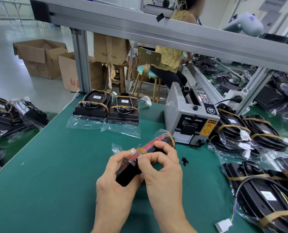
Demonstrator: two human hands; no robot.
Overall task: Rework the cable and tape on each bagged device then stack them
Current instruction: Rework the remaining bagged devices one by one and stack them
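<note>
Above the green table (55, 165) I hold a bagged black device (152, 146) with a red face, tilted on its edge and bound by tan tape bands. My left hand (116, 179) grips its near end from the left. My right hand (161, 167) curls over its right side, thumb and forefinger pinching the near tape band (140, 150). At the table's far side lie two taped bagged devices (92, 105) (123, 108) side by side, cables coiled on top. To the right sits a pile of several bagged devices (264, 190).
A grey tape dispenser (190, 115) stands just beyond my hands, to the right. A small black scrap (184, 161) lies beside my right hand. More bagged devices (13, 113) lie on the left. A person sits on a stool beyond the aluminium frame (80, 59), near cardboard boxes (39, 56).
</note>
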